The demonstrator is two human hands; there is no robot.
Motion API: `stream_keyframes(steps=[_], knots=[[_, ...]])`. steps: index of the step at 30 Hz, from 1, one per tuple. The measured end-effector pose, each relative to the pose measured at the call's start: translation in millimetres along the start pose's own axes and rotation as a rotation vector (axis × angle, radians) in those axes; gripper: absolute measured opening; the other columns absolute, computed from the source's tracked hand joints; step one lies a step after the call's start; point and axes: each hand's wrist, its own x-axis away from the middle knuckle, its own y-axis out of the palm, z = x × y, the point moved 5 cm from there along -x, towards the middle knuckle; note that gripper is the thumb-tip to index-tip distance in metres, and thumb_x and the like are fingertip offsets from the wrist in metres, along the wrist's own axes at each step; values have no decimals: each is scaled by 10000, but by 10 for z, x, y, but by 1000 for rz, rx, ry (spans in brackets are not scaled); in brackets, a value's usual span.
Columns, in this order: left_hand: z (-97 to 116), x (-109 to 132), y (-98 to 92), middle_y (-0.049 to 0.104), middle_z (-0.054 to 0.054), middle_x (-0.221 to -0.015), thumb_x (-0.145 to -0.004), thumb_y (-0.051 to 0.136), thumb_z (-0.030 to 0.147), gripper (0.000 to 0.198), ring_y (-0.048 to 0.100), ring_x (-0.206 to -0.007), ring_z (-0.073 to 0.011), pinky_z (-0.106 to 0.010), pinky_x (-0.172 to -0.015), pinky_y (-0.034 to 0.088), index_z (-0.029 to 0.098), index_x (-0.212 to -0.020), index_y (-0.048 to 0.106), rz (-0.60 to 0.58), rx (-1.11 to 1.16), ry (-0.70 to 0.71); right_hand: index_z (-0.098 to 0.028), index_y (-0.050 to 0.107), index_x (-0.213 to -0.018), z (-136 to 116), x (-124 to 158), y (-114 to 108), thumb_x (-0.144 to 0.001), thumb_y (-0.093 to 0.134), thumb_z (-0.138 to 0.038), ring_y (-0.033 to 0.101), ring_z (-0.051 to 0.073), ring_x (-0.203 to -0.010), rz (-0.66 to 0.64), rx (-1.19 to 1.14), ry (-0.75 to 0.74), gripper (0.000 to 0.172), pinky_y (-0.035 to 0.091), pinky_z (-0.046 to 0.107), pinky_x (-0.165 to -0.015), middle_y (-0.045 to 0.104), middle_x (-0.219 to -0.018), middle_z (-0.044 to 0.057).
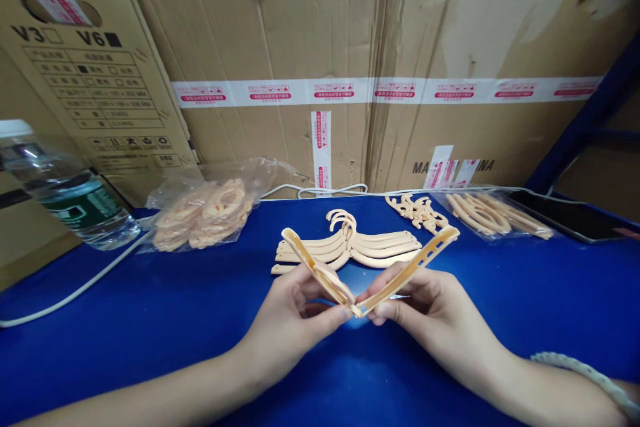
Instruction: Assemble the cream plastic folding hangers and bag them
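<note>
Two clear bags (259, 177) (493, 232) hold beige parts (225, 203); both hands (297, 320) (437, 303) grip a hanger (407, 273).

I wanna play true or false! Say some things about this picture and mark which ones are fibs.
1. The left hand and the right hand hold a V-shaped piece over the table. True.
2. The table is red. False: it is blue.
3. The bottle is left of the hangers. True.
4. The right hand holds the bottle. False: it holds the V-shaped piece.
5. White tape crosses the cardboard. True.
</note>
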Motion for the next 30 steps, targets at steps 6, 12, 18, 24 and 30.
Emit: stream_keyframes(steps=[6,12,18,24,30], knots=[[11,-11,-2,748,-14,-794,-688,772,170,222,717,-785,-191,-278,-707,568,181,-812,589,17,10,-9,-186,706,-804,39,-8,5,-732,801,-362,697,178,-665,-12,-38,30,212,586,283,-662,740,-728,43],[-8,-21,-19,756,-8,-798,-703,765,172,220,725,-781,-188,-277,-719,572,186,-834,589,19,26,-10,-192,724,-802,45,-16,1,-705,825,-300,718,190,-722,-7,-64,29,177,590,273,-694,755,-772,42],[-7,-22,-31,754,-16,-798,-704,769,203,221,721,-785,-192,-290,-735,571,185,-820,581,23,-5,-21,-199,723,-801,60,-17,3,-715,811,-318,734,211,-763,-14,-46,41,171,605,296,-718,763,-799,48],[12,-40,-26,740,-3,-753,-664,774,197,242,715,-765,-178,-273,-736,568,177,-785,565,67,-10,-68,-200,719,-785,91,-12,30,-656,857,-323,734,205,-735,28,-127,43,226,616,286,-708,760,-768,31],[10,-24,-39,738,0,-722,-620,806,186,289,707,-735,-171,-256,-702,561,174,-780,566,116,-27,-84,-173,694,-794,83,-18,-11,-652,855,-308,704,159,-660,54,-78,90,254,592,228,-637,745,-726,33]])
